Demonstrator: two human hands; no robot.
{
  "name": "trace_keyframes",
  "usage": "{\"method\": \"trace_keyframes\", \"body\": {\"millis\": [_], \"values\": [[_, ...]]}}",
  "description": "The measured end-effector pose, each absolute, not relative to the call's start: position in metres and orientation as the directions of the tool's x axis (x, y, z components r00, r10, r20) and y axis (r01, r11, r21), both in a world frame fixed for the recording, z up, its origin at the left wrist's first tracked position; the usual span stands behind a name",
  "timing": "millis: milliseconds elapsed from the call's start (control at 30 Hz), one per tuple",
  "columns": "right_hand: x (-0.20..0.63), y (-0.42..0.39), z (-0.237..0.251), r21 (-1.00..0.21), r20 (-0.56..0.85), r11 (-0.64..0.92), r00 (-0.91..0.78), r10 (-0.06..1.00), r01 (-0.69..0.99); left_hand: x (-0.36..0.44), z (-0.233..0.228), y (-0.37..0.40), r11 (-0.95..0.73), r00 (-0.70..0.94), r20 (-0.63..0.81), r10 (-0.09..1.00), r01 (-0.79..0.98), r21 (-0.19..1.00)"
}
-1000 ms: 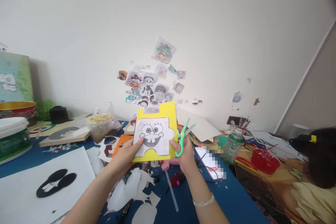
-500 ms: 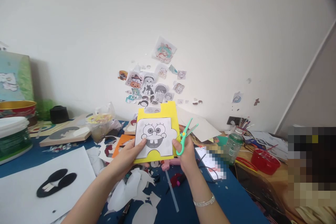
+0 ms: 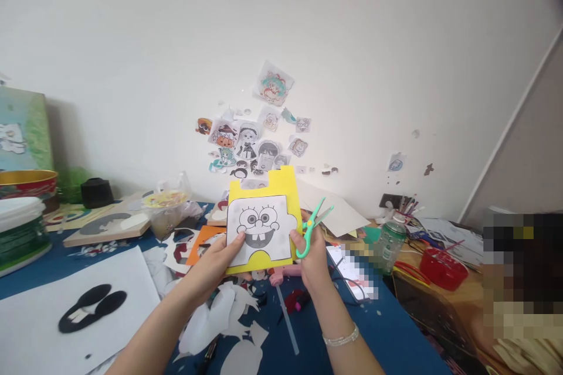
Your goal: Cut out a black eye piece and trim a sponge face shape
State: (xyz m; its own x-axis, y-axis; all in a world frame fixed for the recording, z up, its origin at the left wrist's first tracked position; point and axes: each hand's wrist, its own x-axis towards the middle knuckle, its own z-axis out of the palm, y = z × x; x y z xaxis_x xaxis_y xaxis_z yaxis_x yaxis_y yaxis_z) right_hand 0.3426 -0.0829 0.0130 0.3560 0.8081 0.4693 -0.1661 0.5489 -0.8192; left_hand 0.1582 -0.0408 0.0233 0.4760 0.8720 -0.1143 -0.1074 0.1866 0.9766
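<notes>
My left hand (image 3: 215, 263) pinches the lower left of a yellow card (image 3: 281, 184), held upright above the table. A white printed cartoon face (image 3: 259, 228) lies on the card's front. My right hand (image 3: 310, 258) grips small green scissors (image 3: 313, 227) by their loop handles, and its thumb touches the card's right edge. The blades point up and to the right, slightly apart, clear of the paper.
Paper scraps (image 3: 229, 316) litter the blue table (image 3: 387, 328). A white sheet with black cut-outs (image 3: 88, 307) lies at left, tubs (image 3: 21, 228) at far left. A phone (image 3: 352, 269), green bottle (image 3: 389, 243) and red bowl (image 3: 442, 266) stand right. Another person (image 3: 523, 281) sits at far right.
The card and cartoon print have turned slightly and shifted a little to the right in my hands. The scissors moved slightly right with them.
</notes>
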Motion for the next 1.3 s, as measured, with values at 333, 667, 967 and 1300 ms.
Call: {"method": "trace_keyframes", "body": {"millis": [333,667,967,1300], "values": [[0.342,-0.082,0.013,-0.805,0.472,0.568,0.395,0.788,-0.170,0.156,0.024,-0.042,0.131,0.539,-0.072,0.839,-0.073,0.989],[0.346,-0.082,0.013,-0.820,0.442,0.549,0.428,0.788,-0.165,0.160,0.026,-0.040,0.105,0.490,-0.103,0.865,0.024,0.994],[0.341,-0.083,0.009,-0.775,0.610,0.506,0.239,0.756,0.378,0.164,0.030,-0.045,-0.565,0.071,0.800,0.596,0.745,0.356],[0.330,-0.095,0.018,-0.709,0.604,0.571,-0.061,0.794,0.414,0.164,0.035,-0.055,-0.797,0.586,0.726,0.360,0.598,-0.088]]}}
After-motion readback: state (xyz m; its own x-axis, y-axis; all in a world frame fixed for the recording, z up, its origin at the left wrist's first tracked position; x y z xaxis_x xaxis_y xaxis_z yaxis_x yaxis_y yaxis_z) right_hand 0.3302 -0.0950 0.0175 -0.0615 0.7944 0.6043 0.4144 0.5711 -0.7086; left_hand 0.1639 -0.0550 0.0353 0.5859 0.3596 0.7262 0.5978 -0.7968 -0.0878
